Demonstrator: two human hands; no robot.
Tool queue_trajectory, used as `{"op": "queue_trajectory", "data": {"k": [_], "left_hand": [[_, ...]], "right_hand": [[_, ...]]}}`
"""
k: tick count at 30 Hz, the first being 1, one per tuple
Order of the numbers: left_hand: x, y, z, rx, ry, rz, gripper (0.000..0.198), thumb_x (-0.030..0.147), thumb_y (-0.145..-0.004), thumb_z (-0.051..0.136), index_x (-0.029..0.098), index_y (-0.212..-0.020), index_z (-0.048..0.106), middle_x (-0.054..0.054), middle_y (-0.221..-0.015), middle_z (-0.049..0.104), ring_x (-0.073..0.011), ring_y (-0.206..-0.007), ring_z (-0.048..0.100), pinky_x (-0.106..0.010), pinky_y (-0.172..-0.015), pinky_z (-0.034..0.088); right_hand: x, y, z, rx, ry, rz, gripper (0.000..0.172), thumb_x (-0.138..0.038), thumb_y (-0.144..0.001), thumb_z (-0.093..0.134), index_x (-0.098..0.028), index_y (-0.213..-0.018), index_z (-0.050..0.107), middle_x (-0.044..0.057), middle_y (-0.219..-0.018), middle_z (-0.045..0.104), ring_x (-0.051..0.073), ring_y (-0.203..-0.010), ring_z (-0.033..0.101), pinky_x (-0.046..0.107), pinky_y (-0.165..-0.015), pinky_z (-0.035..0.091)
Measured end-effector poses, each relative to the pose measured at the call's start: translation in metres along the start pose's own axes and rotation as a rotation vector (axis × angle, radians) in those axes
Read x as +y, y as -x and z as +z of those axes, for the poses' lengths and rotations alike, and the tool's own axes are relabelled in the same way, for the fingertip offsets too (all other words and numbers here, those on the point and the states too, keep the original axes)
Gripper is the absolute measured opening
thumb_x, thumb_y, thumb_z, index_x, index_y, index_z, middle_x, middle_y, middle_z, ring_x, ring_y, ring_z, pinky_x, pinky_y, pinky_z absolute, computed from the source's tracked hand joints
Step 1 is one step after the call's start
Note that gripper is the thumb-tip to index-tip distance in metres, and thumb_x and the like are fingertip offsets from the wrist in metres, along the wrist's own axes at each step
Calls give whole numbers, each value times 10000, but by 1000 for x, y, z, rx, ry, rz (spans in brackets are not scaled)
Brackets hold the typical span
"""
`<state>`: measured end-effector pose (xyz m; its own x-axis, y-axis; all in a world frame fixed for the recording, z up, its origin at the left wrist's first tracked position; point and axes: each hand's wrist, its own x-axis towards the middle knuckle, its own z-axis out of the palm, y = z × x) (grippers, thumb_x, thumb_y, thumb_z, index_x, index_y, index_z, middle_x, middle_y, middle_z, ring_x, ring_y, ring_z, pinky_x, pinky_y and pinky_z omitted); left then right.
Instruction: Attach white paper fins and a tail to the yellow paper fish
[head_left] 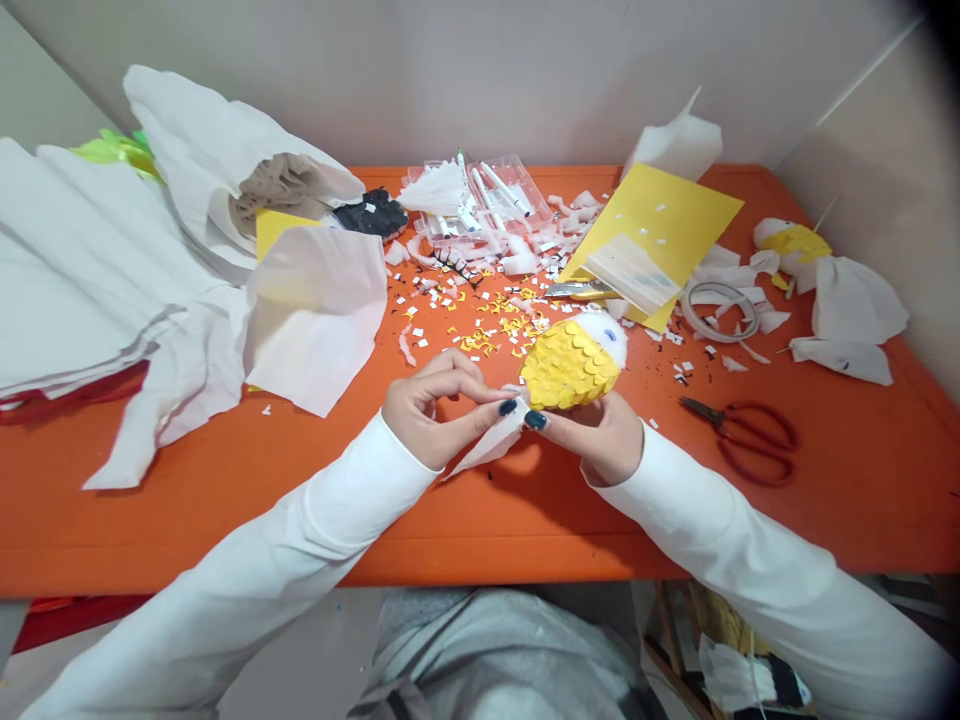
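Observation:
A craft fish (570,365) with yellow scales and a white head with a blue eye mark is held above the orange table. My right hand (611,435) cradles it from below, thumb at its narrow tail end. My left hand (448,405) pinches a piece of thin white paper (491,445) against that tail end, finger and thumb closed. The two thumbs nearly touch at the join. The paper hangs down to the left.
Scissors with red handles (750,435) lie right of my hands. Behind are a box of pens (495,195), a cutter (581,290), a yellow sheet (645,230), a tape roll (720,312) and another fish (795,245). White paper (319,320) covers the left. Scraps litter the middle.

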<state>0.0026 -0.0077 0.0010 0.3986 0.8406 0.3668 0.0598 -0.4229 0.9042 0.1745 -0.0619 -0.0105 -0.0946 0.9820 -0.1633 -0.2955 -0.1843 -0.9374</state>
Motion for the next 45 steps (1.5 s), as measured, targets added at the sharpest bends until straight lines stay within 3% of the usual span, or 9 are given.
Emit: {"op": "queue_trajectory", "data": {"k": [7, 15, 40, 45], "left_hand": [[1, 1, -1, 9, -90, 30, 41, 183, -677, 740, 183, -702, 707, 8, -636, 533, -90, -620, 511, -231, -573, 432], [-1, -1, -3, -29, -79, 70, 74, 143, -665, 745, 176, -727, 723, -2, -648, 540, -93, -622, 512, -236, -586, 439], [-11, -2, -2, -3, 52, -61, 64, 217, -653, 761, 174, -653, 714, -9, -594, 546, -104, -582, 503, -239, -519, 397], [-8, -1, -5, -48, -36, 7, 87, 250, -674, 751, 185, -728, 727, -24, -640, 570, -120, -620, 521, -266, -573, 427]], "right_hand": [[-3, 2, 5, 29, -106, 47, 322, -331, -621, 782, -206, -902, 687, 60, -973, 725, 227, -991, 654, 395, -949, 490], [1, -1, 1, -11, -40, 36, 361, -358, -631, 771, -180, -934, 687, 76, -1002, 717, 228, -982, 656, 390, -924, 503], [-1, -4, 2, 4, -71, 81, 392, -371, -566, 798, -162, -873, 673, 71, -901, 730, 236, -949, 658, 388, -869, 521], [-2, -5, 3, 8, -86, 108, 392, -380, -557, 800, -171, -865, 677, 66, -899, 731, 238, -960, 655, 384, -871, 520]]}}
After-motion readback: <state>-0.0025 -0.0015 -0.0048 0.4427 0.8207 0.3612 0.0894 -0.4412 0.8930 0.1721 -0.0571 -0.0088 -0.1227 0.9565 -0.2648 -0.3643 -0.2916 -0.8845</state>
